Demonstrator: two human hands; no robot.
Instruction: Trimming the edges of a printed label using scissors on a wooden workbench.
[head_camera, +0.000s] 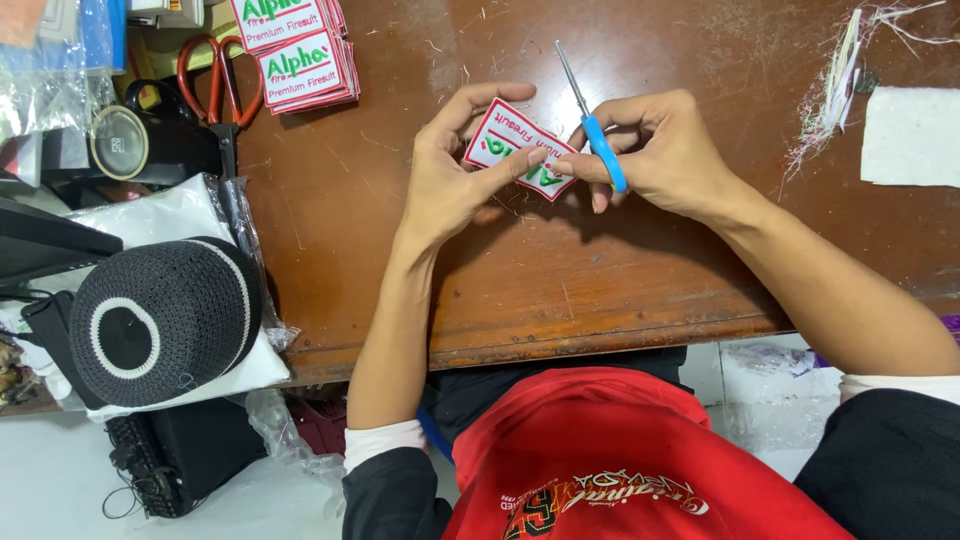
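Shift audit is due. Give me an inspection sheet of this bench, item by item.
Surface: brown wooden table, scratched, with loose threads.
Job's things: embroidered patch, white with red border, pinched in the left hand; small blue-handled scissors in the right hand, blades pointing away.
Clutter: stack of patches at top left; orange-handled scissors; thread scraps; white cloth piece; black knitted cap on a bagged white bundle.
Grips: both hands closed on their items, meeting over the table.
Cables: nothing seen for certain.
Surroundings: pale floor, plastic wrapping, dark crate-like object below the table.
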